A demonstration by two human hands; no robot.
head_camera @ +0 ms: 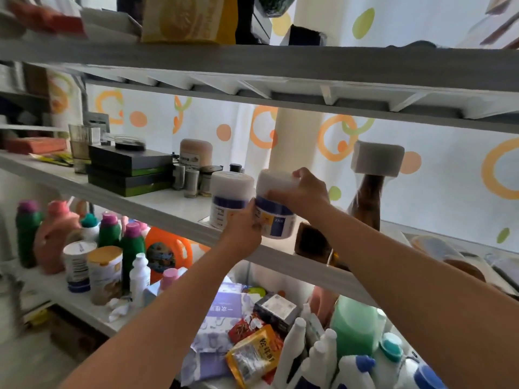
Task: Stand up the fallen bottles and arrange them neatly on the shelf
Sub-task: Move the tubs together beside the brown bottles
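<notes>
Presently: both hands on one white jar at the middle shelf's front edge.

White jar (pixel 276 204) with a blue label band (print too blurred to read, a few white letters only) stands nearly upright on the middle shelf (pixel 157 204), touching a matching second jar (pixel 230 199) on its left. Right hand (pixel 299 192) is curled over its lid and upper side; left hand (pixel 243 230) is wrapped around its lower left side. Brown bottle (pixel 365 200) with a white square cap stands just beyond, to the right.
</notes>
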